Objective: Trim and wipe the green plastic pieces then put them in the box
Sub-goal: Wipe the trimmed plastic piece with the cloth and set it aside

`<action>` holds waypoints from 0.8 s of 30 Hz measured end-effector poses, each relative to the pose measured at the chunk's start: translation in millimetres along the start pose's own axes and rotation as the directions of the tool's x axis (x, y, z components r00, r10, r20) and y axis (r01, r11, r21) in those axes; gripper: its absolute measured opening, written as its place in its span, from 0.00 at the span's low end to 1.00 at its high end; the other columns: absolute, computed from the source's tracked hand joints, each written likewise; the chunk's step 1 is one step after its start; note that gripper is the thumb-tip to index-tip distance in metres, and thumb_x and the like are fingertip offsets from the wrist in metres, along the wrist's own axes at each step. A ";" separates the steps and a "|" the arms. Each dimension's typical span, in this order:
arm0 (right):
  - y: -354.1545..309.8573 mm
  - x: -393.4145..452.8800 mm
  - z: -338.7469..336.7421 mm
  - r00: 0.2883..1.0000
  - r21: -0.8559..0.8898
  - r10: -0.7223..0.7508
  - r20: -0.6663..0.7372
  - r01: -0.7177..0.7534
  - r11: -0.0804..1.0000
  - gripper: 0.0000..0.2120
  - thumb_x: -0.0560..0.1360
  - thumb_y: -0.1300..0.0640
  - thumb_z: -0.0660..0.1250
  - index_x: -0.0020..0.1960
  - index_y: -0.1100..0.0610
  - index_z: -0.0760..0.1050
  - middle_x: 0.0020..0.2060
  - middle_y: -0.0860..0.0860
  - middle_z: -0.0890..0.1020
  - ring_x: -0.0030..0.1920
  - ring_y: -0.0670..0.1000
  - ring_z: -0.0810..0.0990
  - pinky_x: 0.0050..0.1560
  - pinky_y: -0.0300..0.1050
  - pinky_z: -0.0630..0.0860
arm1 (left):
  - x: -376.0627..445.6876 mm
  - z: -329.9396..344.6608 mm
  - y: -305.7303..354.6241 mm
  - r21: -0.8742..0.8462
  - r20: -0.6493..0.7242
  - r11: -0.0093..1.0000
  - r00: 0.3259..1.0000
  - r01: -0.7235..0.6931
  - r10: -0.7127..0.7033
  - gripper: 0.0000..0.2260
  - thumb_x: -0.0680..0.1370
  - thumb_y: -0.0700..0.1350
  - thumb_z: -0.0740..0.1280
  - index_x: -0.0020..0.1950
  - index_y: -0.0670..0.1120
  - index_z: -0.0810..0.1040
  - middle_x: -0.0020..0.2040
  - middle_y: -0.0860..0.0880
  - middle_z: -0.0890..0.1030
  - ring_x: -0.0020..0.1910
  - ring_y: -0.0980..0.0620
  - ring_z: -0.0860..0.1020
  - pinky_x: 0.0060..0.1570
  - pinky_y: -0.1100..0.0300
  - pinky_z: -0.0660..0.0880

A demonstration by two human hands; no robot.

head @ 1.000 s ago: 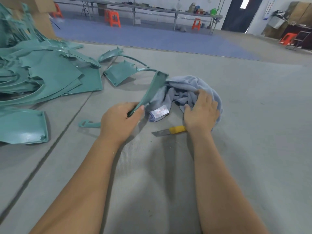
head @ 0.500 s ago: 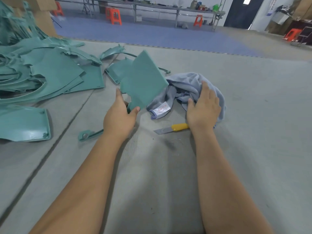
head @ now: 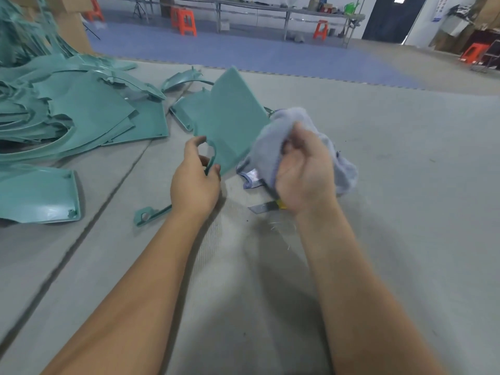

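Observation:
My left hand (head: 193,182) grips the lower edge of a flat green plastic piece (head: 230,117), held upright and tilted above the grey floor mat. My right hand (head: 303,169) clutches a bunched pale blue cloth (head: 266,142) lifted off the mat, right beside the piece's right edge. A utility knife with a yellow handle (head: 266,206) lies on the mat under my right hand, partly hidden by it. A small green offcut (head: 147,214) lies by my left wrist.
A large heap of green plastic pieces (head: 67,115) covers the left side, with one rounded panel (head: 38,194) nearer me. A cardboard box (head: 71,25) stands behind the heap. Orange stools (head: 185,20) and long tables stand far back on blue flooring.
My right hand has closed on the cloth and lifted it off the mat toward the green piece. My left hand has turned the piece from edge-on to face-on and raised it.

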State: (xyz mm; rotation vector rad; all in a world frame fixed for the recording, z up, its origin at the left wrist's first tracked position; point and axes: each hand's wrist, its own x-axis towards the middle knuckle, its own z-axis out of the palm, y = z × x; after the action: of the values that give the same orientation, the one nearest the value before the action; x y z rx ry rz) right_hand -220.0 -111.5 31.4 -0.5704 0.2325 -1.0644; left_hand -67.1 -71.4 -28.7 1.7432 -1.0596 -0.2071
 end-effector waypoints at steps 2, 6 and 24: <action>22.3 -1.8 2.8 0.997 -0.180 0.074 0.031 -0.067 0.981 0.08 0.75 0.65 0.61 0.50 0.61 0.79 0.43 0.55 0.82 0.43 0.50 0.82 0.49 0.42 0.79 | -2.4 1.5 2.0 -0.060 -0.008 0.998 1.000 -0.024 0.023 0.24 0.77 0.42 0.67 0.70 0.52 0.63 0.42 0.56 0.76 0.44 0.48 0.80 0.48 0.46 0.76; 58.8 4.8 -0.3 0.962 -0.744 -0.273 -0.016 0.171 0.646 0.11 0.75 0.72 0.67 0.44 0.56 0.77 0.36 0.53 0.79 0.36 0.48 0.77 0.41 0.36 0.77 | -3.5 -0.1 6.7 -0.160 -0.061 0.985 0.996 0.059 -0.070 0.29 0.75 0.45 0.70 0.73 0.46 0.61 0.43 0.53 0.78 0.45 0.48 0.79 0.50 0.49 0.77; 53.9 2.8 -6.0 0.909 -0.770 -0.362 -0.204 0.079 0.634 0.14 0.74 0.63 0.72 0.33 0.60 0.70 0.25 0.49 0.73 0.28 0.46 0.68 0.30 0.40 0.67 | -7.8 3.8 13.2 -0.093 0.078 0.967 0.967 -0.235 0.243 0.04 0.80 0.47 0.60 0.50 0.50 0.73 0.33 0.53 0.77 0.32 0.54 0.73 0.37 0.54 0.71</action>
State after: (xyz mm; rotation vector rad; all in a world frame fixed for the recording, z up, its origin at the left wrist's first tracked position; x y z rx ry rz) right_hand -180.5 -96.6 -2.7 -1.1897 0.9746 -1.3015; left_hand -81.2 -69.2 -22.0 1.5278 -1.2979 -0.1755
